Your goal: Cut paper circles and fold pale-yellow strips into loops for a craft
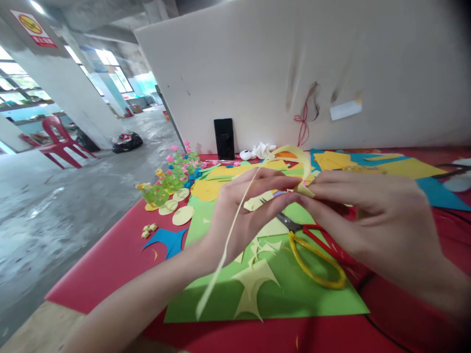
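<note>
My left hand (253, 206) and my right hand (364, 211) meet over the table, fingertips pinched together on a pale yellow paper strip (303, 162). The strip loops up above the fingers, and a long thin tail of it hangs across my left hand toward the front. Below the hands lie scissors (316, 260) with one yellow and one red handle, blades pointing back left. They rest on a green paper sheet (320, 306) with pale yellow offcuts (253, 287) scattered over it. The exact fold between my fingertips is hidden.
Small paper flowers (184, 166), pale yellow discs (183, 215), tiny folded pieces (149, 230) and a blue offcut (167, 242) lie left. Behind are yellow sheets (412, 168) and a black phone (224, 139) leaning on a white board (250, 68). Dark cables run at right.
</note>
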